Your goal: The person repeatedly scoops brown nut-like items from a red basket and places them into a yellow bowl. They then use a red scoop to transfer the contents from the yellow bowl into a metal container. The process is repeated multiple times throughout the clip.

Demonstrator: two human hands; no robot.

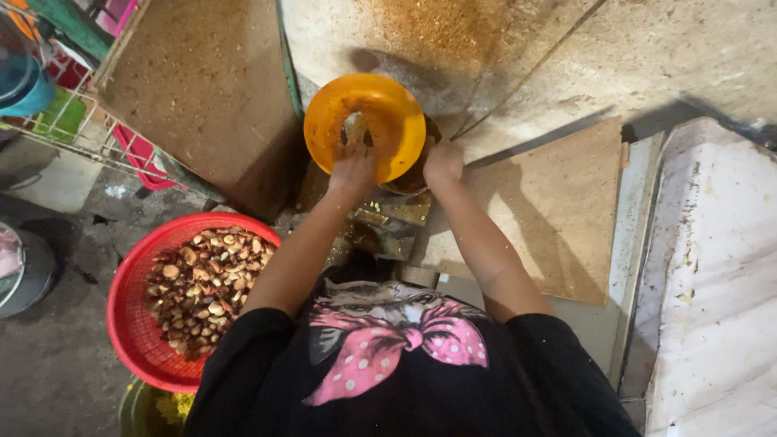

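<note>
An orange funnel-shaped bowl (380,113) sits on a dark, grimy machine part (388,218) in front of me. My left hand (352,171) rests on the bowl's near rim with its fingers curled into the opening; whether they hold anything is hidden. My right hand (443,162) is closed at the bowl's right edge, against the dark part beneath it. At my left side stands a red mesh basket (129,324) filled with brown nut pieces (202,291).
Brown boards (202,89) lie to the left and right (558,210) of the machine. A white, stained slab (712,275) runs along the right. At far left are a wire rack (73,121), a pink crate (142,154) and a grey pot (24,267).
</note>
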